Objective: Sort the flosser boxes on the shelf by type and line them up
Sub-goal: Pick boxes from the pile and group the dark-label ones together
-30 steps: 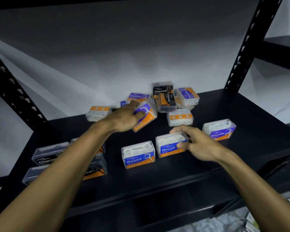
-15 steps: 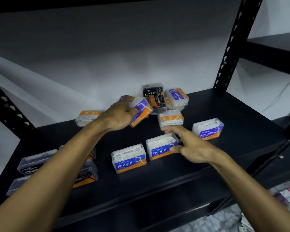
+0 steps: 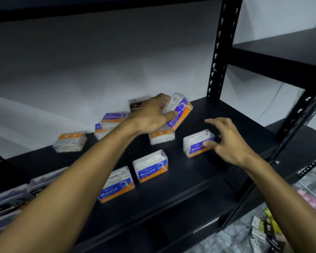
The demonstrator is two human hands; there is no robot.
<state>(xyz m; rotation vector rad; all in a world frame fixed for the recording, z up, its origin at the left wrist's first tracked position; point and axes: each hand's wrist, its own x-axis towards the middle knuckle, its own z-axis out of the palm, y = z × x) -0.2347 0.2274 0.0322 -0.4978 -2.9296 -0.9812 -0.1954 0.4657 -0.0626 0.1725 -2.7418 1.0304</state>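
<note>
My left hand [image 3: 151,115] grips a clear blue-and-orange Smooth box [image 3: 179,111], tilted and lifted above the black shelf [image 3: 171,198]. My right hand [image 3: 226,141] is spread, its thumb touching the front of another Smooth box [image 3: 197,143] standing on the shelf. Two Round boxes [image 3: 150,168] [image 3: 117,187] stand side by side nearer the front. Behind my left hand lie a Smooth box [image 3: 113,117], a partly hidden Charcoal box [image 3: 135,105] and an orange-topped box [image 3: 161,136].
Another orange-topped box [image 3: 69,141] lies at the back left. Charcoal boxes [image 3: 9,203] sit at the far left, partly under my forearm. A black upright post [image 3: 221,48] stands at the shelf's right rear. Loose packages [image 3: 263,232] lie on the floor below right.
My left hand has lifted the Smooth box and carried it right. My right hand left the Round box and moved right to the Smooth box. The view has swung left and closer.
</note>
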